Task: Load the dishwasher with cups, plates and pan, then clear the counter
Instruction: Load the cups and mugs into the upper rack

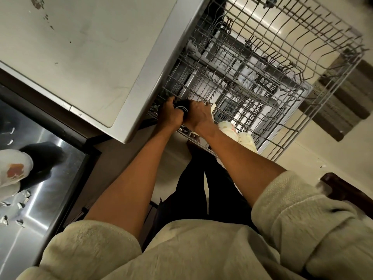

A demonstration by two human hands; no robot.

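Two hands, left (169, 116) and right (196, 115), curl round a small dark round cup (181, 107) at the grey wire dishwasher rack (302, 63); a cream patterned cup (232, 130) is loaded, while dishes apparently wait in the steel sink (60, 150).

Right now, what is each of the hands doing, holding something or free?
Left hand: grips a dark round item in the dishwasher rack.
Right hand: grips the same item.

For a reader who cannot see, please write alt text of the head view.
Both hands, left hand and right hand, grip a small dark round object over the grey wire dishwasher rack, which is pulled out. Pale patterned cups sit at its near edge; the white countertop lies to the left.
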